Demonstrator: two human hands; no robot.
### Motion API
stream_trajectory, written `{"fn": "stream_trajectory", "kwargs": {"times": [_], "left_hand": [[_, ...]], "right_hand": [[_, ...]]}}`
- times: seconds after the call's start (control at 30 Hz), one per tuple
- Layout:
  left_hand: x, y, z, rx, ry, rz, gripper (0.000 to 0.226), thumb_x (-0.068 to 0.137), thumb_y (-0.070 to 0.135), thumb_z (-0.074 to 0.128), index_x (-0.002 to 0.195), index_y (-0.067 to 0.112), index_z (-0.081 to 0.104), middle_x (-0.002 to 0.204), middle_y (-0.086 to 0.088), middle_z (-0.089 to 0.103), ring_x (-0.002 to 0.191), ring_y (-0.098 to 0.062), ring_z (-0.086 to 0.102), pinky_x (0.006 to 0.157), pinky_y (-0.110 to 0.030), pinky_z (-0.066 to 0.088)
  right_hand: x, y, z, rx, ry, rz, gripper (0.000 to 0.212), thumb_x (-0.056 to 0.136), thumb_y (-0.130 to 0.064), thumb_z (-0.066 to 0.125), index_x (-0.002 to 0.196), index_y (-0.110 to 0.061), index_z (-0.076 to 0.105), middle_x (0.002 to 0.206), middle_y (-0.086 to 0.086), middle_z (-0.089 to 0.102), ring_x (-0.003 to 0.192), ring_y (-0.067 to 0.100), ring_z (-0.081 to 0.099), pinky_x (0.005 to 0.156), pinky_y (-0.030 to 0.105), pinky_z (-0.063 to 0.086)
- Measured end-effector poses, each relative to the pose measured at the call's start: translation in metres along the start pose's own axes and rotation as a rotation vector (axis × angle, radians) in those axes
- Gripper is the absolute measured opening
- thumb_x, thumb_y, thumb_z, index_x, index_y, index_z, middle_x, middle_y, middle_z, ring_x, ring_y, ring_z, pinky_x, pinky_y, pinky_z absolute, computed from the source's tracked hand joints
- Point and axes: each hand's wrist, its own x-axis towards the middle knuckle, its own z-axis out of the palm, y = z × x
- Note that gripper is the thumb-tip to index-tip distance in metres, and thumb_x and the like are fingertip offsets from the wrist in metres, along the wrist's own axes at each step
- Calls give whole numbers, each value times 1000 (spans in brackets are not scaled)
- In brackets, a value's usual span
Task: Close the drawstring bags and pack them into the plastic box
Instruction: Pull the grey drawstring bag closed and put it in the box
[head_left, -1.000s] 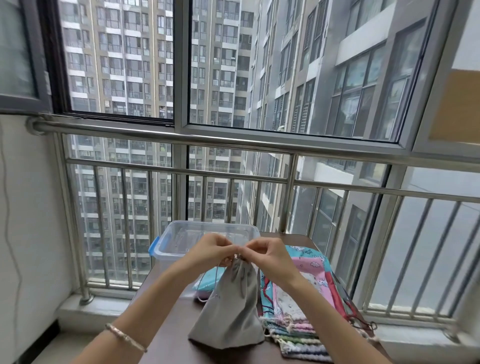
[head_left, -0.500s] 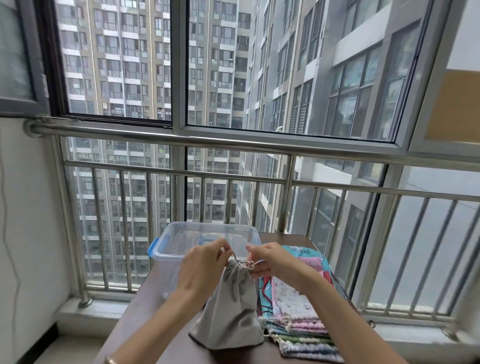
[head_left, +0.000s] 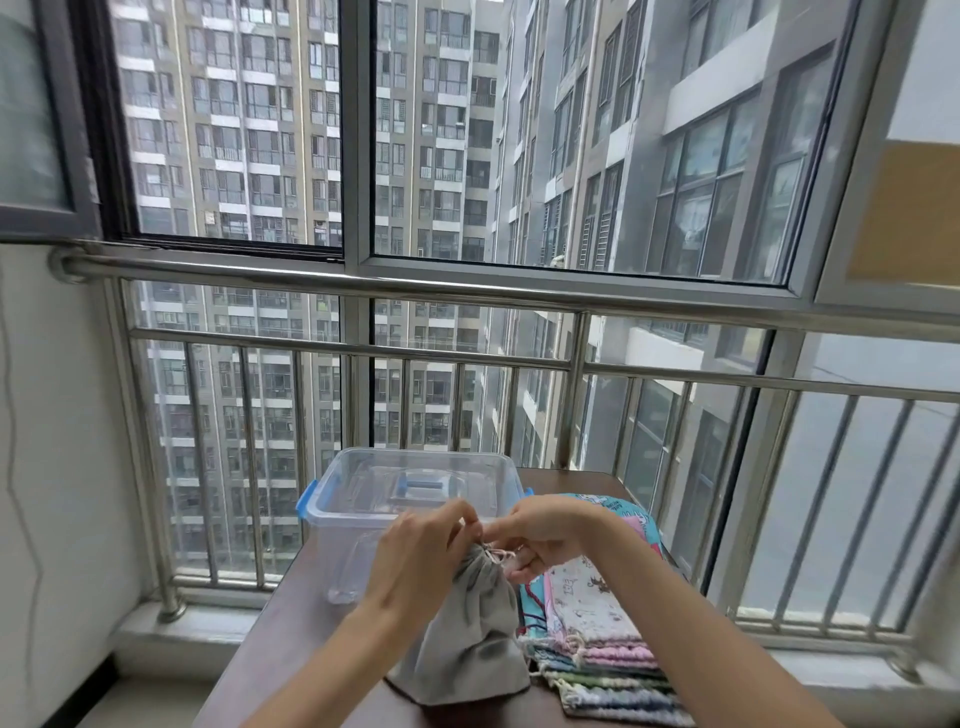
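dark bench (head_left: 291, 649), lower centre: grey bag (head_left: 467, 639) mouth cinched tighter than 1 s ago; left grip (head_left: 421, 551), right grip (head_left: 545, 530) both pinch cord (head_left: 496, 555); plastic box (head_left: 332, 519) next

A dark brown table (head_left: 291, 654) stands just before a steel railing (head_left: 467, 293) of upright bars, which rises from a pale ledge (head_left: 171, 631). Above the top rail is a grey-framed window (head_left: 356, 156), with a sash (head_left: 31, 130) swung inward at the left. Through the glass, tall apartment blocks (head_left: 234, 130) fill the view. A white wall (head_left: 67, 415) closes the left side, and a thin cable (head_left: 23, 519) runs down it. At the upper right is a tan panel (head_left: 904, 213).
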Motion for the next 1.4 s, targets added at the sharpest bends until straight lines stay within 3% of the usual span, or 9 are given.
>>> {"fn": "stream_trajectory", "kwargs": {"times": [0.13, 0.23, 0.4, 0.57, 0.77, 0.9, 1.03, 1.2, 1.4], "left_hand": [[-2, 2, 0, 8, 0, 11, 7, 89, 37, 61, 87, 30, 62, 71, 11, 69, 65, -12, 62, 58, -23, 44], [0, 2, -1, -19, 4, -10, 4, 87, 35, 64, 89, 31, 64, 76, 12, 72, 70, -9, 65, 64, -25, 51], [9, 7, -8, -412, -79, -145, 13, 88, 19, 65, 99, 24, 70, 91, 14, 72, 85, 8, 65, 70, -7, 48], [20, -2, -5, -555, -199, -196, 23, 81, 8, 73, 97, 24, 70, 92, 7, 74, 85, 0, 69, 79, -22, 56], [28, -4, -8, -646, -241, -283, 23, 73, 8, 80, 86, 4, 61, 68, -5, 73, 62, -13, 70, 61, -22, 55], [32, -11, -7, -793, -402, -447, 23, 75, 10, 78, 81, 3, 57, 61, -6, 68, 55, -14, 62, 52, -22, 49], [33, -12, -9, -869, -531, -559, 21, 75, 10, 78, 83, 5, 60, 68, -8, 68, 59, -14, 60, 57, -23, 50], [37, -16, -12, -901, -645, -535, 30, 78, 4, 74, 86, 9, 46, 71, -10, 63, 64, -16, 61, 66, -27, 51], [40, -13, -15, -871, -661, -481, 27, 79, 12, 75, 90, 7, 50, 70, -5, 68, 62, -12, 63, 63, -22, 51]], "right_hand": [[0, 1, -5, 12, -104, 45, 8, 94, -8, 57, 87, -5, 60, 71, 3, 66, 62, 14, 65, 75, 27, 55], [2, 1, -4, -1, -51, 4, 7, 91, -6, 59, 84, -5, 60, 69, 3, 63, 60, 12, 61, 69, 25, 55], [-4, -3, 5, -143, 90, -189, 10, 90, -8, 60, 95, -1, 66, 71, 1, 63, 62, 9, 60, 67, 21, 52], [-5, 1, 9, -218, 251, -364, 9, 82, -1, 66, 90, 1, 69, 71, 4, 64, 65, 10, 61, 63, 18, 50], [-8, 9, 10, -119, 257, -464, 25, 75, 10, 68, 89, -7, 55, 70, 5, 62, 65, 14, 60, 63, 22, 52], [-11, 11, 12, -96, 240, -540, 27, 73, 16, 66, 86, -6, 58, 75, 9, 65, 67, 14, 63, 67, 23, 52], [-10, 13, 13, -221, 311, -579, 20, 76, 4, 72, 94, -2, 70, 80, 7, 71, 72, 12, 67, 70, 22, 54], [-14, 11, 17, -518, 379, -578, 15, 83, -21, 72, 94, -13, 78, 67, -8, 69, 53, -3, 55, 53, 12, 41], [-13, 9, 12, -510, 366, -503, 23, 86, -29, 71, 92, -8, 77, 75, 2, 72, 63, 3, 62, 63, 18, 49]]}}
